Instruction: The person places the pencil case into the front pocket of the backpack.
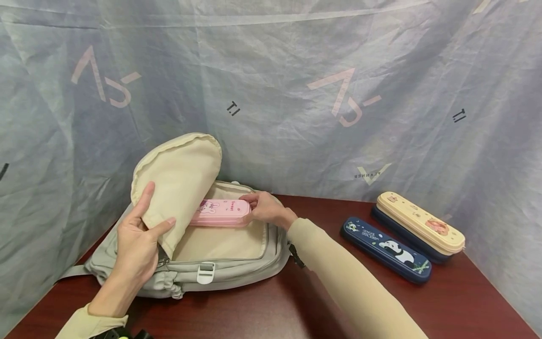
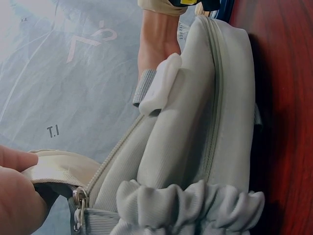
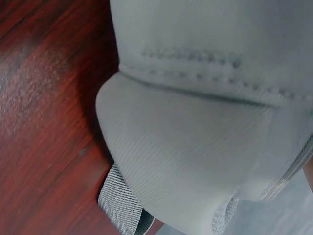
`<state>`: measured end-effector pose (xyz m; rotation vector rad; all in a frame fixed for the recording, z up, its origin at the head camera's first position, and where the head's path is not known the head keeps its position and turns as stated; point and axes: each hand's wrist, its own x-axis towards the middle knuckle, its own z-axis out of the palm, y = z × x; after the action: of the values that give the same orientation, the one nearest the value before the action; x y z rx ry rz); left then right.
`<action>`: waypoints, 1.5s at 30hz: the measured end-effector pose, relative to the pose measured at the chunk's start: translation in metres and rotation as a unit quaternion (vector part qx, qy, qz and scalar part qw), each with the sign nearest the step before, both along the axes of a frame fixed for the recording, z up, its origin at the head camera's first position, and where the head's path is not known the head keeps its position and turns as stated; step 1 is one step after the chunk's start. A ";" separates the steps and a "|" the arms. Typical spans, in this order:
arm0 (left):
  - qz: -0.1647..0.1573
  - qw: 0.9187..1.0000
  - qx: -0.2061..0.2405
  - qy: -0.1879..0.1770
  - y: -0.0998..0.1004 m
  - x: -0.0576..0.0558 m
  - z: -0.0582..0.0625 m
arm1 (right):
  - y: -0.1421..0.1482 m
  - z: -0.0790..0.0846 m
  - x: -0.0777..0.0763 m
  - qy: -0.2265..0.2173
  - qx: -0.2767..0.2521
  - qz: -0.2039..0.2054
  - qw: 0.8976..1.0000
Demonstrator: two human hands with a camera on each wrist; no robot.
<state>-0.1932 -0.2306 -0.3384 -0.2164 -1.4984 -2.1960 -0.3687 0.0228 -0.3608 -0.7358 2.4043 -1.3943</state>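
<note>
A grey backpack [image 1: 237,270] lies on the table with its front flap [image 1: 182,174] folded up, showing the cream lining. My left hand [image 1: 139,240] holds the flap's edge between thumb and fingers; the left wrist view shows that thumb and the cream edge beside a zipper pull [image 2: 79,196]. Inside the opened compartment is a pink pencil case [image 1: 222,213] with a bunny print, partly hidden behind the flap. My right hand [image 1: 268,209] grips the case's right end. In the right wrist view the backpack's side [image 3: 181,132] fills most of the picture.
On the right of the dark red table [image 1: 254,310] lies a navy panda pencil case [image 1: 385,249]. Behind it a cream pencil case [image 1: 419,221] rests on another navy case [image 1: 378,216]. A grey cloth [image 1: 275,94] hangs behind and at the sides.
</note>
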 end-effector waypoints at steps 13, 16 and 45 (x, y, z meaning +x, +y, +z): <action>-0.005 1.000 0.002 0.000 -0.001 0.000 0.000 | 0.009 -0.004 -0.002 -0.014 -0.025 0.020 0.999; -0.006 1.000 0.000 0.001 -0.001 0.000 0.000 | 0.009 -0.004 -0.003 -0.010 -0.023 0.019 1.000; -0.002 1.000 0.002 0.001 -0.001 0.000 0.000 | -0.005 0.008 -0.005 0.023 0.049 0.020 0.998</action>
<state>-0.1937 -0.2313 -0.3387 -0.2211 -1.4938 -2.2011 -0.3738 0.0181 -0.3524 -0.7934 2.4596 -1.2478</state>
